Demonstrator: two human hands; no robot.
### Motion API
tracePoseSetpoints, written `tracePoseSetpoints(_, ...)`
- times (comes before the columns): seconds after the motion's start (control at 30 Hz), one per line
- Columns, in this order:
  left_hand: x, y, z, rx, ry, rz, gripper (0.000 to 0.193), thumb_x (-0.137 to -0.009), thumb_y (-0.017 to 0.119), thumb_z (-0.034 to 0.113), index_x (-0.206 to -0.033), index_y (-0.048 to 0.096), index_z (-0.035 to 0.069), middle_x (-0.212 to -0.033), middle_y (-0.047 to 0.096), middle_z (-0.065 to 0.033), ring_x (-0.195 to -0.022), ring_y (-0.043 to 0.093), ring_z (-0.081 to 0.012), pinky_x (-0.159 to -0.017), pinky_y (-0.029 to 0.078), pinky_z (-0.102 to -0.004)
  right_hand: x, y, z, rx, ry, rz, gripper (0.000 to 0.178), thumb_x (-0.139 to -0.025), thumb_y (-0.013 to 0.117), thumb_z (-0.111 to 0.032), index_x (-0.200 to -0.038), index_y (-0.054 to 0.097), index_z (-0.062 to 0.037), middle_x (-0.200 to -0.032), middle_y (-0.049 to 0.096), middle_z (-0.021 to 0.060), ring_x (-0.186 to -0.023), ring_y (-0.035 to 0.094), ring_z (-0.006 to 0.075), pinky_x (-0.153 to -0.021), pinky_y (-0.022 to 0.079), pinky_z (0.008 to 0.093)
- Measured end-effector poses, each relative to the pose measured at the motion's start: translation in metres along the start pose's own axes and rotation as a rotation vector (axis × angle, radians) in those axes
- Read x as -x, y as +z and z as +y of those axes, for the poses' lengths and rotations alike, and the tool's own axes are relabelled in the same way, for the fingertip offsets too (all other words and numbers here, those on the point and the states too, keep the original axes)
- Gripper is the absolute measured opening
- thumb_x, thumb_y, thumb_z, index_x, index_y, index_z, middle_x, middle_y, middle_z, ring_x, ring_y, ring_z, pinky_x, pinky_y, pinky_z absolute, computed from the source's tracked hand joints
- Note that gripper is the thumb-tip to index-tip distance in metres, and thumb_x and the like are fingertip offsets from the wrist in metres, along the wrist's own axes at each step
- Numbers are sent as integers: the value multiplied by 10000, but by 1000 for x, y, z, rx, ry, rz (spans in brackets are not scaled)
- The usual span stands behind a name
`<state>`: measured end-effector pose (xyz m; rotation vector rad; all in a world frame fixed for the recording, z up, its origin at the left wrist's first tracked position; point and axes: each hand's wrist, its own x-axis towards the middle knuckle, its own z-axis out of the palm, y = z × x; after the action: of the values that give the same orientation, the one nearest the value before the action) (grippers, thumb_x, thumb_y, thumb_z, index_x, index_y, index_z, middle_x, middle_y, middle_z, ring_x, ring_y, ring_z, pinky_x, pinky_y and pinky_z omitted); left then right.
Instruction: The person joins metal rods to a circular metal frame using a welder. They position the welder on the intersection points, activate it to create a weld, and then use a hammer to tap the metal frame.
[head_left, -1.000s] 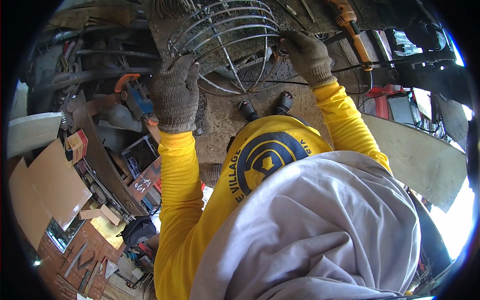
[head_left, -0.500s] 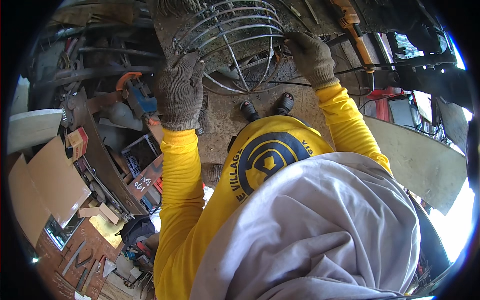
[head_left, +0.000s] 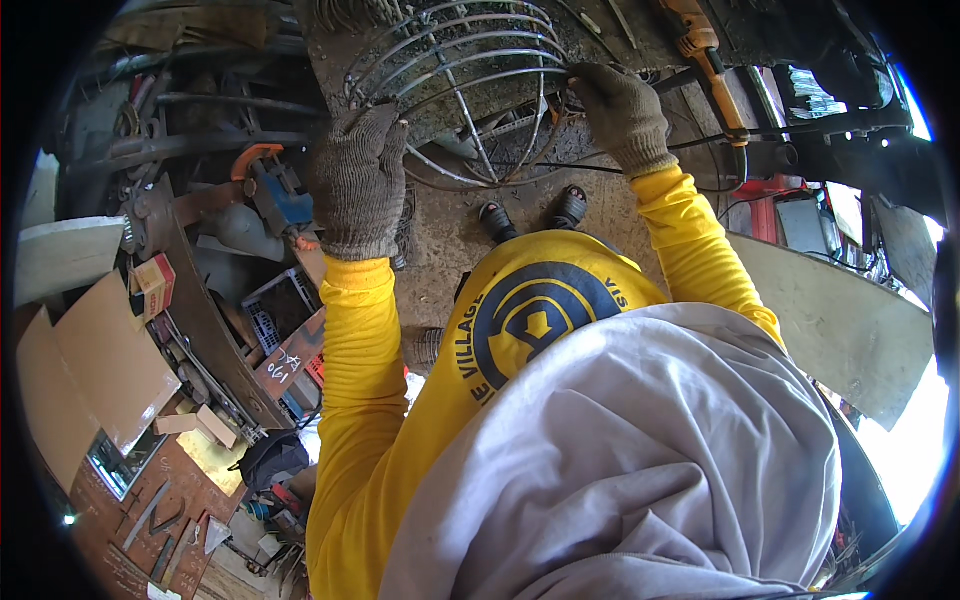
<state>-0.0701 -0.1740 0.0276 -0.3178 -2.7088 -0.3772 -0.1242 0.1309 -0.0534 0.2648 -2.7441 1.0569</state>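
Between my two gloved hands is a metal wire frame (head_left: 452, 68) made of curved rods joined by crossing rods. Its far part lies over a dark, dirty work surface (head_left: 330, 50), and its near curve hangs past the edge. My left hand (head_left: 358, 180), in a brown knit glove, is closed round the frame's left end. At the right end, my right hand (head_left: 622, 115) grips a rod in a matching glove. Most of the fingertips are hidden behind the gloves and rods.
An orange power tool (head_left: 700, 45) lies at the far right with its cable trailing down. On the left are a blue and orange tool (head_left: 285, 195), cardboard (head_left: 110, 370) and a small box (head_left: 153, 285). A large pale panel (head_left: 830, 315) leans on the right.
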Motion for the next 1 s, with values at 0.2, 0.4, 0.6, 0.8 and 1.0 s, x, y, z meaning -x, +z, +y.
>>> tracePoseSetpoints(0.2, 1, 1, 0, 8, 8, 19, 217, -916, 718, 228, -1076, 735, 83, -1068, 704, -127, -990, 684, -303, -884, 535, -398, -1, -2, -3, -28, -7, 1, 219, -954, 640, -333, -1097, 744, -205, -764, 705, 106, -796, 713, 309, -715, 547, 423)
tracePoseSetpoints(0.4, 0, -1, 2, 21, -10, 5, 211, -900, 733, 204, -1073, 735, 84, -1072, 698, -128, -989, 680, -312, -878, 535, -403, 0, -2, -3, -19, 11, 1, 225, -951, 640, -334, -1097, 743, -196, -810, 718, 118, -826, 715, 317, -739, 552, 418)
tracePoseSetpoints(0.6, 3, 3, 0, 27, 20, 75, 205, -885, 745, 177, -1065, 736, 78, -1059, 702, -139, -987, 680, -319, -880, 535, -407, 0, -3, -3, -17, 18, -13, 231, -951, 640, -332, -1096, 740, -182, -849, 725, 129, -847, 717, 323, -754, 555, 419)
tracePoseSetpoints(0.8, 1, 0, 1, 23, 39, 68, 202, -876, 752, 173, -1049, 733, 71, -1053, 707, -139, -976, 683, -325, -878, 537, -411, 0, -2, -4, -27, 46, -10, 231, -948, 646, -331, -1090, 741, -175, -834, 723, 116, -841, 718, 314, -748, 553, 412)
tracePoseSetpoints(1.0, 1, 1, -1, 46, 58, 83, 197, -872, 751, 162, -1045, 729, 70, -1022, 710, -142, -960, 684, -333, -861, 539, -417, -1, -4, -5, -34, 24, -11, 232, -950, 645, -320, -1092, 739, -162, -833, 725, 102, -829, 716, 301, -747, 552, 400)
